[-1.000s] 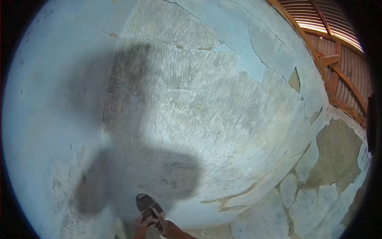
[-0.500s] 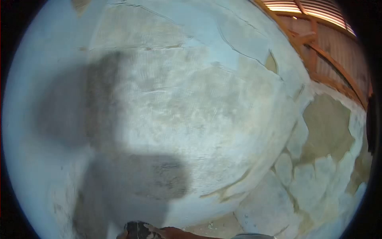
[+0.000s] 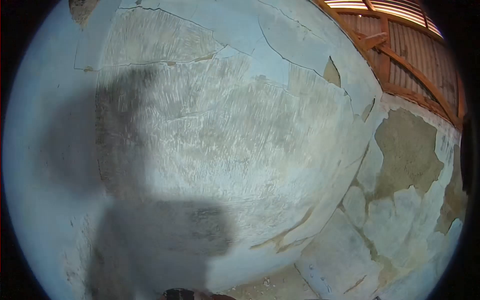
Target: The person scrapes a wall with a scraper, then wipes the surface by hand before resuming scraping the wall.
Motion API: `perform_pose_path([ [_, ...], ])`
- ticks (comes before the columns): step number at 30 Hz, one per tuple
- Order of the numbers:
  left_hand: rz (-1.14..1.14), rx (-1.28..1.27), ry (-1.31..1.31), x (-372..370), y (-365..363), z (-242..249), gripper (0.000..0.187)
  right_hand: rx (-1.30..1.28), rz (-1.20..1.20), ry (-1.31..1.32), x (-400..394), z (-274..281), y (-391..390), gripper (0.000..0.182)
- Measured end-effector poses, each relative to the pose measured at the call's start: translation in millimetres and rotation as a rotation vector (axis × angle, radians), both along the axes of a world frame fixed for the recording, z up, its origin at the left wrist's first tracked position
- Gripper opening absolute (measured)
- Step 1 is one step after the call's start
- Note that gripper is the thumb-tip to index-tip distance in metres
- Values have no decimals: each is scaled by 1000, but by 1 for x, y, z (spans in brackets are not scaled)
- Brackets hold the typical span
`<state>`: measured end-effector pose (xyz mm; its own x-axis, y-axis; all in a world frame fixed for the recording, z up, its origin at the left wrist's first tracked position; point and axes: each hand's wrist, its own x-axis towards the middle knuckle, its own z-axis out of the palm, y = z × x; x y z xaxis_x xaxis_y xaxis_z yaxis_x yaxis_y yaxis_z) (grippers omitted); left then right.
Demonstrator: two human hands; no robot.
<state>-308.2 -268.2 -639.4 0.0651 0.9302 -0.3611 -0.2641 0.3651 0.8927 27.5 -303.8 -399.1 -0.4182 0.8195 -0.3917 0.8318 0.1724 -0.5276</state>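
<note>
Only a sliver of my right hand shows at the bottom edge, its fingers mostly cut off. Beside it is a dark, rounded object, which the hand seems to grip; its kind cannot be made out. Both are low in front of a pale blue wall. A broad patch of scratched, whitish-grey surface covers the wall's middle, marked by many short strokes. My left hand is out of view.
A dark shadow falls across the wall's left and lower part. Cracks and lifted paint edges run along the top. The adjoining wall on the right has a bare brown patch. Wooden beams and corrugated sheeting stand above it.
My right hand and the dark object have dropped lower, almost out of view. The wall picture has shifted slightly left and grown sharper, with scratch strokes now distinct.
</note>
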Motion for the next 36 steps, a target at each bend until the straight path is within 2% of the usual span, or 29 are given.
perform_pose_path([
  [1, 16, -6, -33, 7, -1, 17, 43, -7, -5, 3, 2, -4, 0, 91],
  [3, 39, -22, -95, 27, -4, 82, 29, -26, -12, 5, 4, -8, 0, 92],
  [4, 53, -36, -119, 28, -11, 96, 24, -43, -17, 11, 2, -9, -2, 92],
  [7, 17, -24, 5, 24, -4, 52, 24, -100, -44, 75, -3, -23, -4, 93],
  [8, 7, -14, 3, 25, 1, 47, 24, -106, -29, 149, 8, -48, 5, 98],
  [9, -7, -3, 0, 27, 5, 44, 24, -30, 140, 32, 20, -81, 11, 105],
  [10, -25, 4, -4, 27, 5, 41, 25, -65, 101, 22, 18, -72, 6, 107],
  [12, -52, -9, 2, 26, 5, 39, 25, -134, 21, -3, 7, -16, -4, 114],
  [15, -63, -20, -48, 26, 4, 44, 25, -173, 30, 80, 18, -32, 1, 112],
  [17, -35, -13, -161, 35, -2, 55, 27, -94, 44, 5, 15, -37, -4, 112],
  [20, -1, 110, -220, 29, 16, -28, 33, -78, 45, -8, 18, -37, -3, 110],
  [22, 5, -29, -165, 33, 5, -12, 39, -52, 74, -7, 21, -48, -2, 106],
  [24, -17, -112, -110, 41, 8, 16, 43, 46, 97, -29, 28, -92, -3, 100],
  [27, -88, -104, -81, 47, 31, 22, 45, 178, -80, 0, 27, -138, -5, 81],
  [28, -104, -109, -73, 47, 35, 23, 46, 132, -41, -1, 25, -112, -10, 81],
  [29, -116, -112, -65, 48, 38, 22, 47, 80, 17, 2, 15, -47, -16, 81],
  [30, -127, -117, -61, 48, 40, 19, 48, 28, 86, 4, 9, -13, -19, 81],
  [31, -143, -119, -56, 47, 41, 18, 49, 27, 82, -42, 5, -40, -13, 87],
  [33, -164, -125, -55, 45, 40, 12, 50, -22, 46, 128, 4, -23, -16, 90],
  [35, -192, -131, -67, 41, 39, 5, 53, -21, 36, 233, 5, -30, -17, 90],
  [36, -213, -133, -88, 39, 39, -1, 54, 6, 46, 257, 6, -50, -15, 88],
])
